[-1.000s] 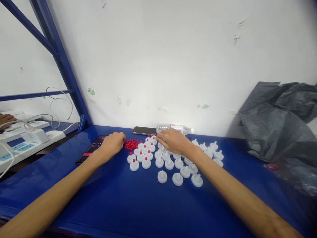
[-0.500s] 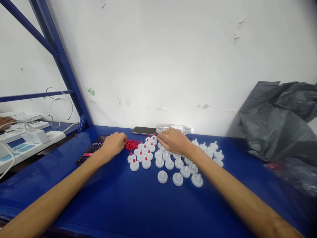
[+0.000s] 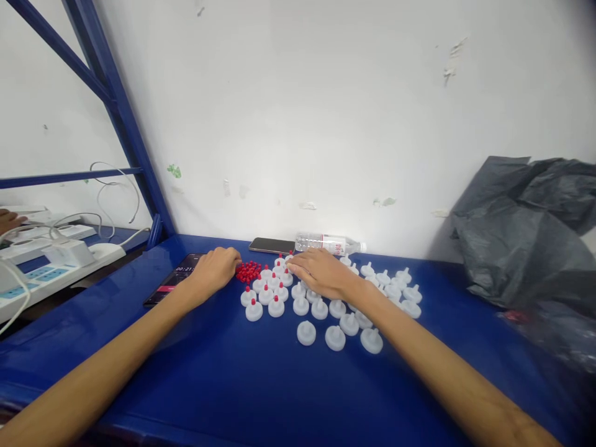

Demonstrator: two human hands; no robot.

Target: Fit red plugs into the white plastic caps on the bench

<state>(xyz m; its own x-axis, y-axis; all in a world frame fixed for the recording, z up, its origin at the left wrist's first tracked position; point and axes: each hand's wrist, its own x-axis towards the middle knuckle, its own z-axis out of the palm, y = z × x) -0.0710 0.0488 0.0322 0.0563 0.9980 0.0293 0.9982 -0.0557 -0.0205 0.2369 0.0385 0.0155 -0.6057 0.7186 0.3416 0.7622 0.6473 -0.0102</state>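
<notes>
My left hand (image 3: 216,268) rests at the left edge of a small heap of red tips (image 3: 248,271). Its fingers are curled together, and whatever lies between them is hidden. My right hand (image 3: 321,272) reaches over a group of round white spouted caps (image 3: 319,308). Thumb and fingers come close together beside the rearmost red-tipped caps; I cannot make out what is in them. Several white caps with red tips on their spouts (image 3: 254,310) stand upright between my hands. Plain white caps (image 3: 371,340) without red tips lie in front of and beyond my right wrist, some hidden under it.
A phone showing a timer (image 3: 173,282) lies left of my left hand. Against the wall are another dark phone (image 3: 272,245) and a clear bottle (image 3: 329,243) on its side. Grey plastic bags (image 3: 521,230) stand at right. Power strips (image 3: 51,279) and another person's hand (image 3: 10,220) are at far left.
My right hand has moved slightly left and lower, toward the rear red-tipped caps. My left hand stays beside the red heap. The whole view has shifted a little.
</notes>
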